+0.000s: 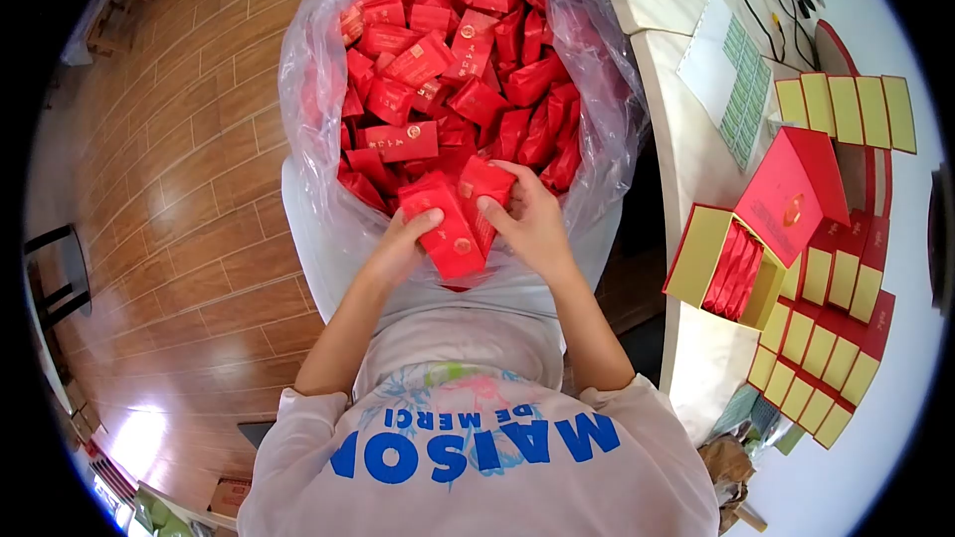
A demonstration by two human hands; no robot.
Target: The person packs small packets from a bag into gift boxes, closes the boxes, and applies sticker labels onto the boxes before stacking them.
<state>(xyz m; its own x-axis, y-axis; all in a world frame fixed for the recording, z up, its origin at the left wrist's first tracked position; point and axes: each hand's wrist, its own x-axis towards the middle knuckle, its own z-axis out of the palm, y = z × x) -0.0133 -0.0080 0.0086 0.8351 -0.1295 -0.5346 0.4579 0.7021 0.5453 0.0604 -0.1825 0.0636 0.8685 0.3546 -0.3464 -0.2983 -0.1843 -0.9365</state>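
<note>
My left hand [406,242] is closed on a red packet [450,239] with gold print, its thumb lying across the front. Beside it, my right hand [529,219] grips another red packet [484,194] between thumb and fingers. The two packets overlap slightly above my lap. Just beyond them, a large clear plastic bag [303,129] stands wide open, filled with a heap of similar red packets [418,60]. Whether more packets are stacked behind the held ones cannot be seen.
On the pale table [686,368] at my right, an open red-and-gold box [686,254] holds several red packets upright. Stacked boxes [821,348] stand behind it. A sheet of green labels [746,89] and black cables [781,15] lie farther back. Wooden flooring [199,139] spreads to my left.
</note>
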